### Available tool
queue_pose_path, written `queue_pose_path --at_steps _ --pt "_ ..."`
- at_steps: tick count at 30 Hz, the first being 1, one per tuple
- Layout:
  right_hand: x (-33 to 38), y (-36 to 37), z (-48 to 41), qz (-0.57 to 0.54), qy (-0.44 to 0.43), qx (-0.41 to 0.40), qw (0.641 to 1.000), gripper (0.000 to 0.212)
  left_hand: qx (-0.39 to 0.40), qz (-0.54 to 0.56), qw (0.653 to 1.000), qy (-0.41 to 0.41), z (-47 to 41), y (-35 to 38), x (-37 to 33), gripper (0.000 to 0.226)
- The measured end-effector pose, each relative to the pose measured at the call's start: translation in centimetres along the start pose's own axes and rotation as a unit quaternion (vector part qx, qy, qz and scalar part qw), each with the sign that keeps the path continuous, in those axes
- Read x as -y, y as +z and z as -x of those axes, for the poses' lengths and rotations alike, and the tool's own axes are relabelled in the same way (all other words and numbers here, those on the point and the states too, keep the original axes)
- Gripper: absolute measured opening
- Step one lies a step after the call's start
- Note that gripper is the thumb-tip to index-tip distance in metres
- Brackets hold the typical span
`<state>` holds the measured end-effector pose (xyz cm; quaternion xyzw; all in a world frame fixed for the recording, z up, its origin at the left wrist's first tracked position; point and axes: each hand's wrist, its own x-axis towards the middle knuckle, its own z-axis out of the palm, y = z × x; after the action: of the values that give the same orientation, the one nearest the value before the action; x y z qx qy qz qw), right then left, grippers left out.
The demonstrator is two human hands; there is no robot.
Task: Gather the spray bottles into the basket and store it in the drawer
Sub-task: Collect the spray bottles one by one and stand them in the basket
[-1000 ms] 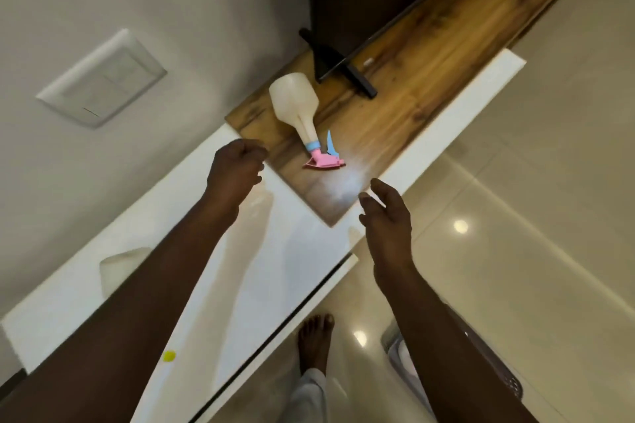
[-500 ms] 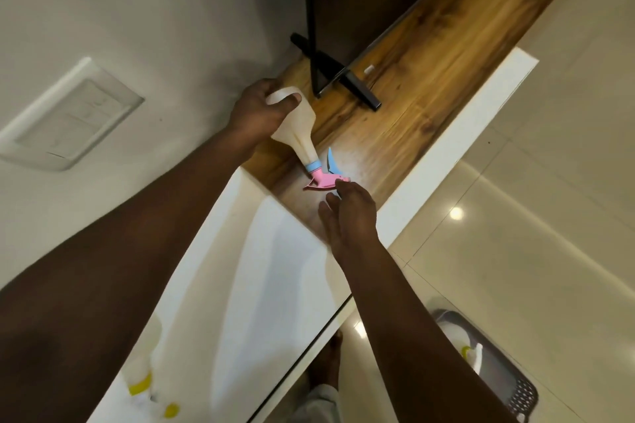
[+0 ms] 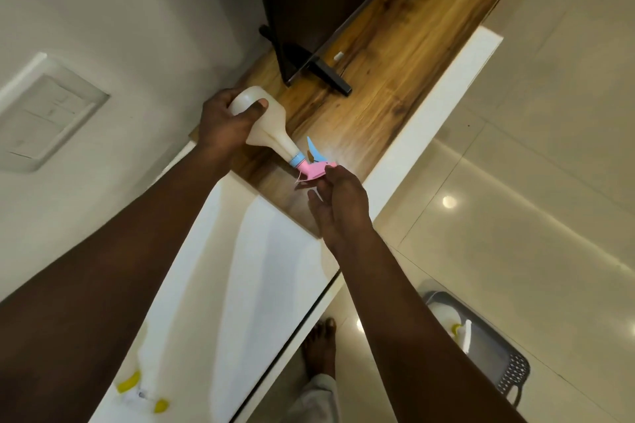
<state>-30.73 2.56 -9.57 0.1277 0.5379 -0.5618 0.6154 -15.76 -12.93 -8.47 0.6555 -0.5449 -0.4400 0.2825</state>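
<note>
A white spray bottle [image 3: 271, 134] with a pink and blue trigger head lies tilted over the wooden counter top [image 3: 378, 86]. My left hand [image 3: 226, 124] is wrapped around its fat base. My right hand [image 3: 340, 203] pinches the pink nozzle end with thumb and fingertips. A grey basket [image 3: 505, 364] stands on the floor at the lower right, partly behind my right forearm, with a white bottle with a yellow collar [image 3: 446, 319] inside. Another bottle with yellow parts [image 3: 137, 388] lies on the white surface at the lower left, largely hidden by my left arm.
A black screen on a stand [image 3: 309, 55] rests on the wood just beyond the bottle. A white ledge [image 3: 240, 268] runs below the wood. A switch plate [image 3: 44, 113] is on the wall at left. My bare foot [image 3: 319, 343] stands on the glossy tiled floor.
My left hand closed firmly around the bottle's base and my right hand took hold of the pink nozzle. The bottle has shifted slightly toward me; the basket has come further into view.
</note>
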Motion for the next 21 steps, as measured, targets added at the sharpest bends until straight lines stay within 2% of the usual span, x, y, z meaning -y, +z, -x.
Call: queue_pose_path --at_steps 4,7,11,13,15,18,21 --pt "1.7 -3.5 2.9 -0.05 -0.041 0.02 0.998 0.043 0.022 0.038 0.999 -0.017 3.0 1.8 -1.0 0.056" --pt "3.4 -7.3 5.2 -0.09 -0.065 0.022 0.994 0.04 0.067 0.115 0.99 -0.054 5.8 4.3 -2.0 0.052" --pt "5.5 -13.7 7.5 -0.125 -0.08 0.017 0.989 0.03 0.121 0.177 0.969 -0.119 10.5 9.1 -3.2 0.031" --pt "6.5 -17.3 8.7 -0.134 -0.084 0.01 0.987 0.031 0.153 0.204 0.956 -0.144 13.3 12.0 -3.7 0.03" --pt "7.3 -21.1 9.8 -0.129 -0.083 -0.002 0.988 0.035 0.188 0.214 0.945 -0.163 16.4 15.1 -4.1 0.03" --pt "8.4 -26.8 11.3 -0.118 -0.069 -0.029 0.99 0.029 0.254 0.22 0.923 -0.188 21.1 19.6 -4.2 0.009" --pt "8.9 -33.1 12.8 -0.115 -0.047 -0.049 0.991 0.036 0.295 0.21 0.908 -0.211 26.3 24.6 -3.9 0.013"
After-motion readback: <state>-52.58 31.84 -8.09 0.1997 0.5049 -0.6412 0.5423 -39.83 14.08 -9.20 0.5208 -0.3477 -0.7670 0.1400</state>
